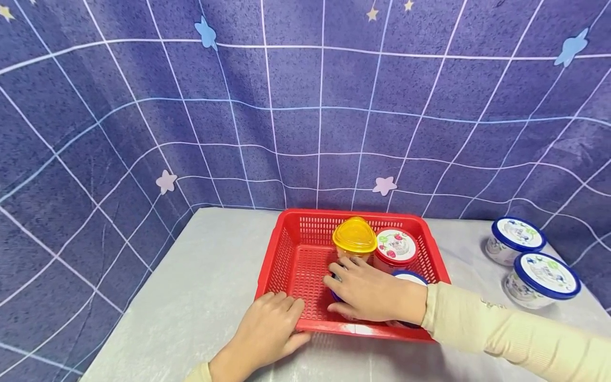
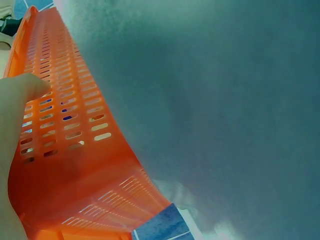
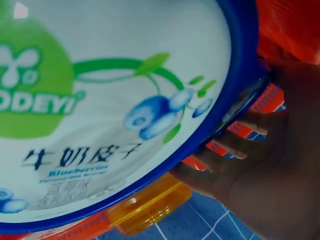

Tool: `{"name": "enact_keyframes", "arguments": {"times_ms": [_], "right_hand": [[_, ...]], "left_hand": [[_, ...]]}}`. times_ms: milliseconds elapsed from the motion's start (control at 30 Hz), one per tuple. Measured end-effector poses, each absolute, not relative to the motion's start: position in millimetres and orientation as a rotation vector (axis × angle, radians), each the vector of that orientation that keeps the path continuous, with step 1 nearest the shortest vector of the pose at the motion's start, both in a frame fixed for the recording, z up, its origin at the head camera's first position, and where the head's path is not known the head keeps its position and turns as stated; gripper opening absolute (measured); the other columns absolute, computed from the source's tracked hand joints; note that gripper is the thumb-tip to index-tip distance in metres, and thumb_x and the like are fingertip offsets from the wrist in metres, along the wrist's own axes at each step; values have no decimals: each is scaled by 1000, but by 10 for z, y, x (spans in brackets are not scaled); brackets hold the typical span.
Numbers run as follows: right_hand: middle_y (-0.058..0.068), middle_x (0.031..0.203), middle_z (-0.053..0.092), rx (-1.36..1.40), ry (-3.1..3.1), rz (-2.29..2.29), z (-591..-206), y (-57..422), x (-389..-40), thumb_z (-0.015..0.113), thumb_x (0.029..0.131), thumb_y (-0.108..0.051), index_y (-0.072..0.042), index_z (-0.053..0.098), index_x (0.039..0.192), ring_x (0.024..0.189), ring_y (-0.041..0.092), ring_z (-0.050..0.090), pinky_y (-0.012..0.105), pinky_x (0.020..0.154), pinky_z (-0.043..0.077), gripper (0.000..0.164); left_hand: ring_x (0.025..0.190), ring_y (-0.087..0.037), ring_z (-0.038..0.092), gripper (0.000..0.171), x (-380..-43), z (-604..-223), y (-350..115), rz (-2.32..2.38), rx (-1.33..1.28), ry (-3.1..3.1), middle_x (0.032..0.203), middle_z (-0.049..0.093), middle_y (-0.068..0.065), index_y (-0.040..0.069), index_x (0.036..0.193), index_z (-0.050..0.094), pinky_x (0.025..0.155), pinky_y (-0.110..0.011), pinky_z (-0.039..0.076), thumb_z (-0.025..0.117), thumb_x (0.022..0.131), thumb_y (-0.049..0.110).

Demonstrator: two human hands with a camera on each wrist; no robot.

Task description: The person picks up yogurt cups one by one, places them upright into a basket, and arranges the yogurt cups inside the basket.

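Observation:
My left hand (image 1: 269, 323) grips the front left corner of a red plastic basket (image 1: 305, 260), fingers over the rim and thumb against the outside. That thumb shows on the slotted basket wall (image 2: 70, 100) in the left wrist view. Inside the basket, my right hand (image 1: 367, 289) holds a blue-rimmed tub (image 1: 338, 293) from above, mostly hidden under the palm. Beneath the right wrist sits another tub with a blue lid (image 1: 411, 276). A blueberry-printed lid (image 3: 125, 95) fills much of the right wrist view, beside the fingers.
In the basket's back half stand a container with a yellow domed lid (image 1: 355, 236) and a red-lidded tub (image 1: 396, 245). Two blue-lidded tubs (image 1: 546, 273) stand on the grey table (image 1: 191, 281) to the right. A purple grid-patterned curtain (image 1: 296, 127) hangs behind.

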State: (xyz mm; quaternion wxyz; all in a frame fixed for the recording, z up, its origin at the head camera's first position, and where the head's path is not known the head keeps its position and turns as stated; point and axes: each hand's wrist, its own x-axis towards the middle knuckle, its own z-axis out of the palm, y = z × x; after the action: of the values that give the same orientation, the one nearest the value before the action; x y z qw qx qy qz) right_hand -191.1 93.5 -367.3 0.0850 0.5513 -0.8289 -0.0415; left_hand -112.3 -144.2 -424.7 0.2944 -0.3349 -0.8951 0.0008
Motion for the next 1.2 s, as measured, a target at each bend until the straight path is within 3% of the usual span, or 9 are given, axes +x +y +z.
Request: {"name": "enact_keyframes", "arguments": {"times_ms": [333,433,900,1200], "right_hand": [[14,143,52,1550,-2582,-53,-3486,1149,-1808,40,99,-62,-12,53,141,136,34,45,57,108,36,66],[15,147,50,1520,-2587,-13,-3434,1238,-1725,43,98,-60,-13,52,141,138,35,43,57,108,36,65],[8,130,58,1455,-2574,56,-3498,1433,-1570,43,98,-60,-15,53,137,127,30,50,53,108,38,60],[9,133,57,1308,-2633,174,-3503,1642,-1502,48,96,-61,-14,54,140,128,31,50,54,104,40,65]], "left_hand": [[56,-17,52,46,-1140,-4275,-1419,2,-896,-2367,62,52,6,15,81,56,53,-30,41,75,72,56],[58,-17,54,47,-1140,-4268,-1424,2,-888,-2390,64,55,5,14,83,59,54,-31,42,77,71,56],[59,-18,53,50,-1111,-4234,-1461,15,-856,-2434,64,54,5,15,81,56,56,-32,40,78,70,58],[57,-17,50,50,-1138,-4237,-1422,1,-864,-2424,63,52,5,15,79,54,55,-32,40,79,69,57]]}}
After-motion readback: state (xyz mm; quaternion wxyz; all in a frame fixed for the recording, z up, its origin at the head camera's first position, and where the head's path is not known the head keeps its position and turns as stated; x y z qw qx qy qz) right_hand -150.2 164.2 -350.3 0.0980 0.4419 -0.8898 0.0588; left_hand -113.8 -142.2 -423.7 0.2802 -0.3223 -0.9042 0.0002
